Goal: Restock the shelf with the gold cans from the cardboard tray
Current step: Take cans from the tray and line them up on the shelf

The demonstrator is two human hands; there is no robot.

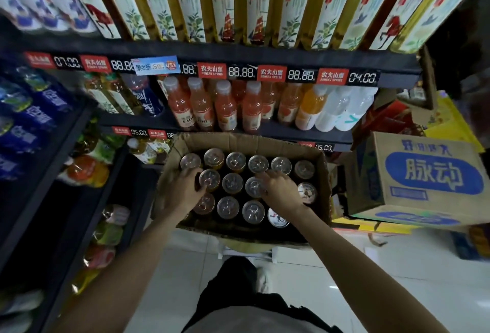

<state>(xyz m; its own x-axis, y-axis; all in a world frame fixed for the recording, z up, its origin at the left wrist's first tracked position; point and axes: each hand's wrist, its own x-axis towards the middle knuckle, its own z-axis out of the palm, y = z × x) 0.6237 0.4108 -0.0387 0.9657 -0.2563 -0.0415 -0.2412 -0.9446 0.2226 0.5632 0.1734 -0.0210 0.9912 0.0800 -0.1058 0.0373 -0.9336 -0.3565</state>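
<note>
To the left of both hands stands a dark shelving unit (79, 152) stocked with blurred blue, green and orange packaged drinks. The left hand (183, 189) reaches into the open brown cardboard tray (238, 141), its fingers curled down around a gold can with a silver pull-tab lid (209, 179) in the second row, near the tray's left wall. Between the hands sit more upright gold cans (232, 183), packed in rows and filling most of the tray. The right hand (281, 189) is lowered over the cans right of centre, fingers bent around the top of another gold can (255, 187); whether it fully grips that can I cannot tell. Above and beyond both hands, shelves carry orange juice bottles (225, 107) and tall yellow tea bottles (222, 6) over red price tags (212, 70). To the right of the right hand rests a sealed brown carton with a blue oval label (429, 176).
</note>
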